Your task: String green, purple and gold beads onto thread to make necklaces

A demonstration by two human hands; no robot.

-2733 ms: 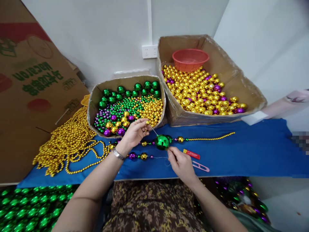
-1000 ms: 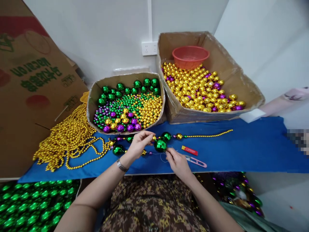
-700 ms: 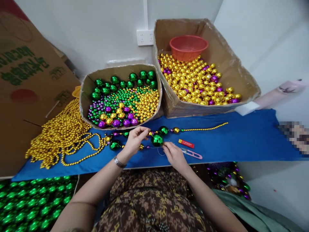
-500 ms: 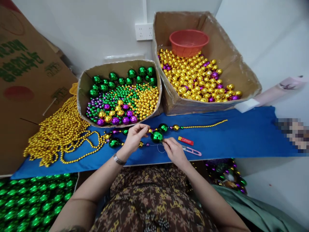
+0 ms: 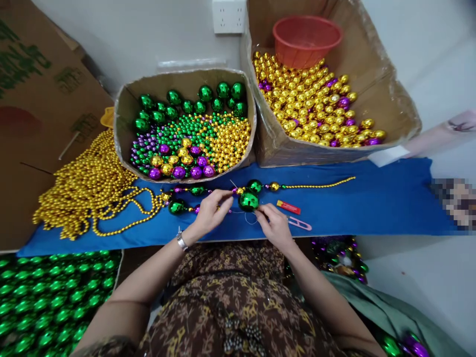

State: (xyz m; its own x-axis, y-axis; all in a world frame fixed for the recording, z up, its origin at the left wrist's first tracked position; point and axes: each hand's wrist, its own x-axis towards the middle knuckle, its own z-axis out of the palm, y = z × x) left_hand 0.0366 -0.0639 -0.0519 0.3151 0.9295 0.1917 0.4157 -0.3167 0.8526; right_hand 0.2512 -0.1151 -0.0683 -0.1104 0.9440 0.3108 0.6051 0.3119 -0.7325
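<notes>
The large green bead (image 5: 248,202) is between the two hands above the blue-covered worktop (image 5: 372,210). The left hand's (image 5: 211,212) grip is narrow beside a purple bead (image 5: 234,190), the right hand's (image 5: 275,227) at the green bead's lower edge; whether either is closed on anything, I cannot tell.

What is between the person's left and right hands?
The head view shows a large green bead, a smaller gold bead and thin thread between the left hand and the right hand.

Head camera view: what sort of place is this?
Probably a bead workshop: an open brown cardboard box of shiny, round green, gold and purple beads, heaped gold bead strands, and a blue cloth-covered worktable.
</notes>
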